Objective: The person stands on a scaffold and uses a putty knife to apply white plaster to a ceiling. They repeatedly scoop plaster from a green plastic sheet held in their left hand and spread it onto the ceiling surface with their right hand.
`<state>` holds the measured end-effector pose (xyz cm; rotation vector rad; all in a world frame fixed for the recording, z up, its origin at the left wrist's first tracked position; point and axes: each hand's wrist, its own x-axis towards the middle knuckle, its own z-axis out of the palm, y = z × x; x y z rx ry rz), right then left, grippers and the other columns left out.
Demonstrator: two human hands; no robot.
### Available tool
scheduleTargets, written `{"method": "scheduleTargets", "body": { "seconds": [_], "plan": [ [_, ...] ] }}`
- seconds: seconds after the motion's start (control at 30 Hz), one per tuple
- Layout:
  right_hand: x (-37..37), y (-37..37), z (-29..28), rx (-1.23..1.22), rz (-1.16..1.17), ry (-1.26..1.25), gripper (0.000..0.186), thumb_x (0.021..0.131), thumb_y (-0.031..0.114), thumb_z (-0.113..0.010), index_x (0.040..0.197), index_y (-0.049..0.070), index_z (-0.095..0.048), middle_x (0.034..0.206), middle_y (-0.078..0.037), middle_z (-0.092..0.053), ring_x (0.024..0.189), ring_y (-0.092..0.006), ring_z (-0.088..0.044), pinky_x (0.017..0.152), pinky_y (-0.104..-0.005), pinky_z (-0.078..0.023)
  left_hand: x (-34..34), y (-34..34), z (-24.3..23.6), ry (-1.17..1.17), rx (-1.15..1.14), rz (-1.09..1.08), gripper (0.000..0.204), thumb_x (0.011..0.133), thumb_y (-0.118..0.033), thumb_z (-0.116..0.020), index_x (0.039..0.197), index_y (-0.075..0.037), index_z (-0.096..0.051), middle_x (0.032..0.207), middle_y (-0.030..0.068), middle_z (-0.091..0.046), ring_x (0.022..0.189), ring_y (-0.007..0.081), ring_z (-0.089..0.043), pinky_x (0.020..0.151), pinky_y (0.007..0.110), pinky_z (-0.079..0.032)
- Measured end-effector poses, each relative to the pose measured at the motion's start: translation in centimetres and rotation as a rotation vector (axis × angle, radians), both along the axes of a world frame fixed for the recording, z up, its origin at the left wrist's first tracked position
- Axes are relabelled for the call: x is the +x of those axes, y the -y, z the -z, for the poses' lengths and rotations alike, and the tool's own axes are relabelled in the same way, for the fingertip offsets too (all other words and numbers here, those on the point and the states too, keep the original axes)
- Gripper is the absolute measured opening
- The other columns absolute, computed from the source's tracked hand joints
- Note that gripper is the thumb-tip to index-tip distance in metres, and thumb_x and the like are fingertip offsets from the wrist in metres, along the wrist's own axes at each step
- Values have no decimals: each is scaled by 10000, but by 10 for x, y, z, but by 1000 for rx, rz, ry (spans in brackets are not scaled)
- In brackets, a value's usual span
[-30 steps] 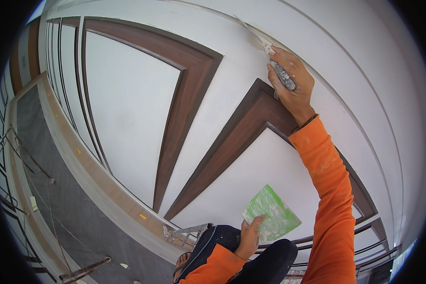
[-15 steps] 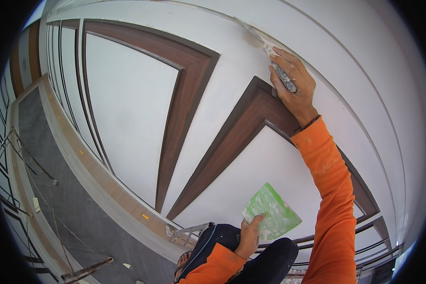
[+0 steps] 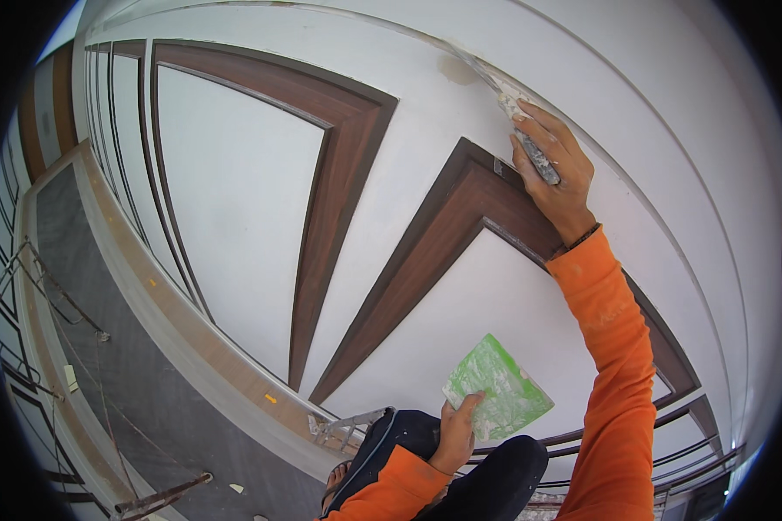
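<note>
My right hand (image 3: 558, 169) is raised to the white wall, its fingers wrapped round the handle of a putty knife (image 3: 530, 143). The knife's handle is crusted with white filler, and its blade lies along the seam below the ceiling moulding. Just beside the blade is a beige damp-looking patch (image 3: 459, 69) on the wall. Low down near my knees, my left hand (image 3: 457, 434) grips a green flat plastic spreader (image 3: 498, 387) by its edge, thumb on top. White filler is smeared over the spreader's face.
Brown framed mouldings (image 3: 347, 130) run across the white wall. Below at left is a grey floor (image 3: 174, 365) with a pale border. A metal ladder (image 3: 352, 423) stands by my leg, and scaffold pipes (image 3: 165, 497) show at lower left.
My right hand has moved the putty knife a short way right and down along the seam, showing more of the beige patch. My left hand and the green spreader stay nearly still.
</note>
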<state>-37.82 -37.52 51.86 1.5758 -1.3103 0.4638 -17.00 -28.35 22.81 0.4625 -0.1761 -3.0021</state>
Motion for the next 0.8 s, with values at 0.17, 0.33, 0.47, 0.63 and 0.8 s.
{"method": "scheduleTargets", "body": {
  "seconds": [0.17, 0.33, 0.47, 0.63, 0.8],
  "plan": [
    [2, -12, 0, -5, 22, 6, 364, 751, -56, -759, 1090, 67, -712, 1202, -123, -673, 996, -257, -697, 802, -321, -578, 2, 2, -4, -7, -8, 1, 293, 895, -67, -640, 1172, -19, -557, 1080, 92, -637, 977, 226, -669, 841, 383, -575],
    [4, -23, 0, -10, 45, -28, 353, 750, -55, -762, 1076, 73, -717, 1206, -122, -676, 989, -255, -700, 795, -313, -583, 2, 1, -1, 5, -10, 12, 318, 899, -66, -638, 1198, -13, -544, 1099, 99, -634, 992, 231, -666, 852, 388, -577],
    [5, -34, 2, -13, 76, -7, 354, 747, -55, -766, 1074, 73, -720, 1204, -122, -682, 1003, -257, -700, 802, -311, -585, 2, 1, -2, -5, -20, 24, 335, 904, -60, -630, 1219, -7, -530, 1115, 106, -630, 1002, 236, -667, 859, 393, -581],
    [5, -46, 1, -26, 78, -45, 357, 745, -57, -767, 1077, 64, -718, 1201, -123, -686, 1013, -260, -701, 814, -319, -586, 1, -1, 0, -11, -31, 24, 340, 910, -55, -616, 1231, 1, -519, 1128, 113, -627, 1011, 243, -668, 856, 394, -589],
    [9, -56, 4, -55, 102, -5, 331, 750, -55, -763, 1057, 59, -718, 1181, -134, -697, 1003, -260, -707, 825, -312, -579, 2, 1, -1, -4, -24, 17, 341, 915, -62, -612, 1235, 1, -514, 1137, 117, -623, 1016, 243, -668, 851, 396, -591]
  ]
}}
